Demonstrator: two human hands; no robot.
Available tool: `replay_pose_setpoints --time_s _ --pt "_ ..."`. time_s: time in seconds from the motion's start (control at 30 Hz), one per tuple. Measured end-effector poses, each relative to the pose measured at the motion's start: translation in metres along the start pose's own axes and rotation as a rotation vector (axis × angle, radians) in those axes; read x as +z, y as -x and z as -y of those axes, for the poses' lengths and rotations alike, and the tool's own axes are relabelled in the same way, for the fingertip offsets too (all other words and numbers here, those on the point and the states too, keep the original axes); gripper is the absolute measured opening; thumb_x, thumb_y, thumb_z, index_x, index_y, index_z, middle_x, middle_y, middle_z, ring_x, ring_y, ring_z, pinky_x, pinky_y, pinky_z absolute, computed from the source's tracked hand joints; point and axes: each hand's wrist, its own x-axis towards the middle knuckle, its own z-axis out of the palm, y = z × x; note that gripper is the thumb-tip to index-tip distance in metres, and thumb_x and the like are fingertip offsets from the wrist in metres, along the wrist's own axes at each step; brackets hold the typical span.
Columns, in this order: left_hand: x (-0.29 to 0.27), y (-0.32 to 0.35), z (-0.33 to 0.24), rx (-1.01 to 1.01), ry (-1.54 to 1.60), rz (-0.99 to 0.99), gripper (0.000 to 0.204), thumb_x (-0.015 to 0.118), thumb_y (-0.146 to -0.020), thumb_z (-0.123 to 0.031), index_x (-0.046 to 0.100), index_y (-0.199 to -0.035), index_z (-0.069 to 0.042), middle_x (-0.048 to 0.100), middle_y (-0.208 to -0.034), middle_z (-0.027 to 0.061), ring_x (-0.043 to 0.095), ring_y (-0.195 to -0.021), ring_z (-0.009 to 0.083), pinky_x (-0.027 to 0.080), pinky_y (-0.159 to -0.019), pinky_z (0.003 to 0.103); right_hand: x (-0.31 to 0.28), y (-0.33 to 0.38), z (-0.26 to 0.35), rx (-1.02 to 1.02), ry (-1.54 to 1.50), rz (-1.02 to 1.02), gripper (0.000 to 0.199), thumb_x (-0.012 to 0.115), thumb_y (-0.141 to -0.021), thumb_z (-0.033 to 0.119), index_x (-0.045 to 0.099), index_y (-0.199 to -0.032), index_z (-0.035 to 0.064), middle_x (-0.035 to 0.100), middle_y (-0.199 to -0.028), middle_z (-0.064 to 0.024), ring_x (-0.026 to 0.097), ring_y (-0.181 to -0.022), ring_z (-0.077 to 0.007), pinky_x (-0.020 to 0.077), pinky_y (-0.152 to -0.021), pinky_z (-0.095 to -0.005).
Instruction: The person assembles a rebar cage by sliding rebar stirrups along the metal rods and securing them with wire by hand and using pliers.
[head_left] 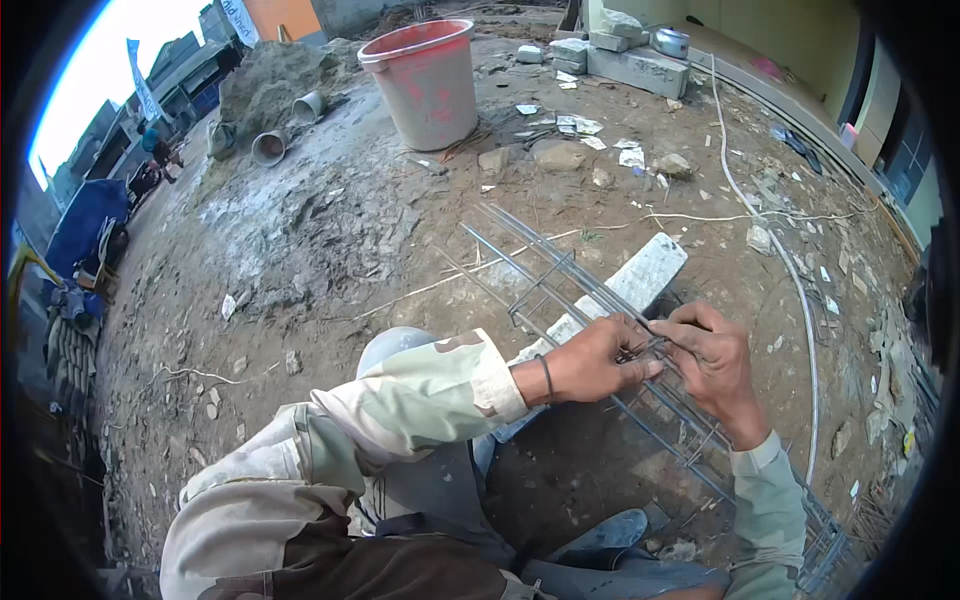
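Note:
A long rebar cage [545, 283] of thin steel bars and square stirrups slants from the middle of the view down to the lower right. Across a long whitish block [650, 272] lies its upper part. My left hand [592, 358], with a dark band at the wrist, is closed around the bars at a stirrup. Right beside it my right hand [708, 358] has its fingers pinched together at the same joint. Whatever small thing the right fingers hold there is hidden between the hands.
A large whitish bucket with a red rim [425, 95] stands on the dirt ahead. Two small pails [269, 148] [309, 106] lie by a sand heap [270, 85]. Pale blocks [638, 72] and a metal pot [670, 42] are at the back right. A grey hose [800, 290] runs down the right.

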Motion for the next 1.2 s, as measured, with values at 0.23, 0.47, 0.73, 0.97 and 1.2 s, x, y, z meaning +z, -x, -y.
replay_pose_setpoints --time_s 0.23,0.47,0.73,0.97,1.2 --pt "0.000 0.000 -0.003 0.131 0.072 -0.249 0.028 0.079 -0.091 -0.028 0.070 -0.093 -0.001 0.061 -0.101 0.0095 0.057 -0.100 0.0242 0.046 -0.092 0.039 0.006 -0.007 0.005 0.011 -0.135 -0.245 0.042 0.066 -0.077 -0.019 0.076 -0.112 0.0026 0.071 -0.096 -0.0137 0.068 -0.082 -0.0184 0.0549 -0.070 -0.0299" --pt "-0.001 -0.001 -0.001 -0.102 0.324 -0.025 0.029 0.078 -0.093 -0.029 0.074 -0.090 -0.001 0.071 -0.082 0.0039 0.062 -0.082 0.0103 0.051 -0.079 0.030 0.006 -0.011 0.015 -0.176 0.057 -0.065 0.038 0.066 -0.079 -0.018 0.077 -0.110 0.0018 0.071 -0.097 -0.0125 0.067 -0.083 -0.0193 0.0541 -0.073 -0.0310" --pt "-0.020 0.001 -0.014 0.049 0.401 0.053 0.032 0.059 -0.106 -0.026 0.076 -0.094 -0.001 0.075 -0.090 0.0032 0.064 -0.087 0.0095 0.050 -0.081 0.028 0.012 -0.012 0.014 0.058 -0.109 -0.288 0.027 0.068 -0.086 -0.010 0.075 -0.110 0.0001 0.072 -0.096 -0.0115 0.066 -0.083 -0.0168 0.0535 -0.071 -0.0293" --pt "-0.007 0.003 -0.011 0.212 1.101 -0.363 0.028 0.058 -0.106 -0.028 0.067 -0.098 -0.003 0.071 -0.119 0.0133 0.062 -0.121 0.0199 0.043 -0.110 0.035 -0.008 -0.014 -0.011 0.556 -0.523 -0.601 0.017 0.068 -0.100 0.018 0.067 -0.096 0.0014 0.072 -0.081 -0.0089 0.067 -0.064 -0.0130 0.0517 -0.055 -0.0244" --pt "0.010 0.020 -0.021 0.457 0.445 -0.200 0.023 0.056 -0.106 -0.019 0.063 -0.094 0.000 0.070 -0.123 0.0222 0.052 -0.137 0.0352 0.038 -0.116 0.053 -0.012 0.002 -0.024 0.712 -1.030 -0.430 0.013 0.072 -0.096 0.012 0.066 -0.097 0.0000 0.072 -0.086 -0.0132 0.071 -0.070 -0.0169 0.0564 -0.061 -0.0270"
